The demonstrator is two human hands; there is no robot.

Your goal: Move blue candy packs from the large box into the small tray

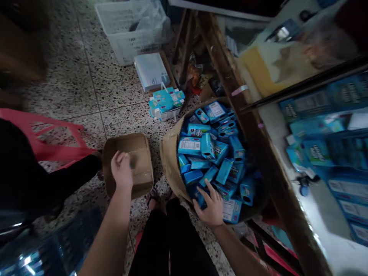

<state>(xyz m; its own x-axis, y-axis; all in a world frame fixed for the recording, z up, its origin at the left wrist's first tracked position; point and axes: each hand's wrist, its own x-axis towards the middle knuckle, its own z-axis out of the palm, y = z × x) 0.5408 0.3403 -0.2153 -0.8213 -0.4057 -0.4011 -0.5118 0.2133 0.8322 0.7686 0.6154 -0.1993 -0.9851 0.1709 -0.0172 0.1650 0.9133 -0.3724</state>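
Observation:
My left hand hovers above a small open cardboard box on the floor. Its fingers are curled in and slightly blurred; whether something small sits in them is hidden. To the right stands a large round cardboard container full of small blue printed cartons, lying at all angles. My right hand is at the near side of this pile. Its fingers are spread over the cartons, with the fingertips at or just above them, and I see none gripped.
Flattened blue packaging lies beyond the container, near a white stack and a white plastic basket. A wooden table edge overhangs the right side. A pink stool and a person's dark-clothed leg are at left.

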